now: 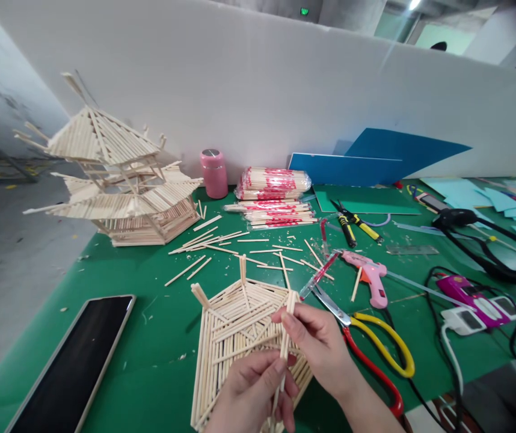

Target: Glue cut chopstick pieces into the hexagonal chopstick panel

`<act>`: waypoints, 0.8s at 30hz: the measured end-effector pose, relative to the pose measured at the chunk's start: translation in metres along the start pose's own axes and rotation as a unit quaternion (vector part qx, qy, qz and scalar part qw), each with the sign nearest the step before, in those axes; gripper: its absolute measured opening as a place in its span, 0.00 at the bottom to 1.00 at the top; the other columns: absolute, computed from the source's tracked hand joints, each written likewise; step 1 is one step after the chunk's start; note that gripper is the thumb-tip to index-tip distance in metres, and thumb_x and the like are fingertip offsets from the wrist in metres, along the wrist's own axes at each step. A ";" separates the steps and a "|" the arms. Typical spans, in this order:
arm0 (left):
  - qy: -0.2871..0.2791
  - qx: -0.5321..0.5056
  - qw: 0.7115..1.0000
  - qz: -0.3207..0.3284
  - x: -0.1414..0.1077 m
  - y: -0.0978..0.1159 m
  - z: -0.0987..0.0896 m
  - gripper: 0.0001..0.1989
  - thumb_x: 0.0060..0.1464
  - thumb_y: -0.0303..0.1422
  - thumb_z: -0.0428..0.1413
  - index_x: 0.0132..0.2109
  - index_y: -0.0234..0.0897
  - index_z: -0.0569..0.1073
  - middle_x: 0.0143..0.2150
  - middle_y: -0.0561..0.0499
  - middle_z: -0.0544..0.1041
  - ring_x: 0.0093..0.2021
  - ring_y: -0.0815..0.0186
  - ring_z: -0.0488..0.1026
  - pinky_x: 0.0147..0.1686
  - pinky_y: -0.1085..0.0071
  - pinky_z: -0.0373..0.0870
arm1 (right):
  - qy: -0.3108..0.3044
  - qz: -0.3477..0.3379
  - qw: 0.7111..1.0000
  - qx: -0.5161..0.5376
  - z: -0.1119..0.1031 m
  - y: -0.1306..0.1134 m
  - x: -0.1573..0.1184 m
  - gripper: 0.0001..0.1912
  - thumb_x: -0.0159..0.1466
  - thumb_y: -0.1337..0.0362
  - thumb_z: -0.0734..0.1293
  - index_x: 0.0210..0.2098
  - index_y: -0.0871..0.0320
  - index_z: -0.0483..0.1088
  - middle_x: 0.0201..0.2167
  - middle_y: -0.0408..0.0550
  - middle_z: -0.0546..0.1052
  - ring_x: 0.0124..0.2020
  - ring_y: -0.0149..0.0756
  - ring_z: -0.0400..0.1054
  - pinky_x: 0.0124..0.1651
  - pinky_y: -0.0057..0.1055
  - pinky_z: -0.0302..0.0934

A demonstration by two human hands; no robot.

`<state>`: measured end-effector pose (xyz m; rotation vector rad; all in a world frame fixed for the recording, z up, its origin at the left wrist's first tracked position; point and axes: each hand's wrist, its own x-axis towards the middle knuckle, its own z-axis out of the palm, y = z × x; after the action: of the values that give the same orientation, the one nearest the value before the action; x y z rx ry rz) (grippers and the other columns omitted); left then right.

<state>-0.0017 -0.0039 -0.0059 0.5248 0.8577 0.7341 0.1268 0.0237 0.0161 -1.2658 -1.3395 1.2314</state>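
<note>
Sticks (285, 344) of pale wood are held in a slim, nearly upright bundle above the near right part of a hexagonal stick panel (208, 355). The left hand (251, 385) is clamped on the lower stretch, thumb against fingers; the right hand (314, 340) pinches higher up. This two-point hold presumably keeps the sticks aligned and steady. Whether their lower ends touch the panel cannot be determined; the left hand covers them.

The panel lies flat, apparently to serve as a stable base, with short stick posts (200, 296) rising at two far corners. A phone (71, 367) lies dark-screened to the left. Yellow-and-red-handled scissors (346, 319) and a pink glue gun (368, 273) lie just right of the panel, probably for easy reach by the right hand. Loose sticks (222, 246) are scattered beyond it, some evidently cut short. Farther back are yellow-and-black pliers (352, 225), plastic-wrapped stick packs (273, 195), a pink flask (214, 174) and, at left, a two-roofed stick pavilion (127, 205), possibly kept aside as a safe spot.

The green tabletop (159, 331) is littered with offcuts. Blue boards (375, 162) lean against a white partition (249, 78); bare floor (55, 240) shows at left, and a green sign (304, 11) glows beyond.
</note>
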 end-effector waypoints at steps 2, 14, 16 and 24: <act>-0.004 0.000 1.000 -0.001 0.000 -0.001 0.000 0.14 0.45 0.40 0.58 0.23 0.32 0.73 0.20 0.52 0.71 0.15 0.75 0.66 0.15 0.79 0.57 | 0.001 0.002 1.000 0.002 0.000 0.000 0.000 0.14 0.60 0.58 0.60 0.30 0.60 0.74 0.20 0.41 0.65 0.24 0.28 0.57 0.26 0.24 0.52; -0.014 -0.003 1.000 -0.017 0.001 -0.003 -0.003 0.15 0.43 0.41 0.58 0.22 0.31 0.73 0.20 0.52 0.72 0.15 0.74 0.67 0.15 0.79 0.58 | 0.002 0.014 1.000 0.015 0.001 0.002 -0.002 0.14 0.60 0.58 0.60 0.30 0.61 0.73 0.18 0.39 0.61 0.22 0.26 0.53 0.24 0.23 0.49; -0.016 -0.001 1.000 -0.015 0.001 -0.003 -0.004 0.15 0.43 0.41 0.58 0.23 0.31 0.73 0.20 0.52 0.72 0.15 0.74 0.67 0.15 0.79 0.58 | 0.001 0.016 1.000 0.017 0.001 0.002 -0.003 0.14 0.60 0.58 0.60 0.30 0.61 0.73 0.19 0.39 0.61 0.22 0.26 0.53 0.24 0.23 0.49; -0.020 0.003 1.000 -0.016 0.000 0.000 -0.002 0.15 0.44 0.42 0.58 0.24 0.32 0.72 0.20 0.52 0.72 0.15 0.74 0.67 0.16 0.79 0.59 | 0.002 0.015 1.000 -0.002 0.002 0.002 -0.003 0.15 0.60 0.57 0.60 0.29 0.62 0.71 0.18 0.39 0.62 0.21 0.26 0.54 0.23 0.23 0.49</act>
<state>-0.0034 -0.0036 -0.0069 0.5276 0.8299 0.6910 0.1255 0.0208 0.0142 -1.2946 -1.3250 1.2465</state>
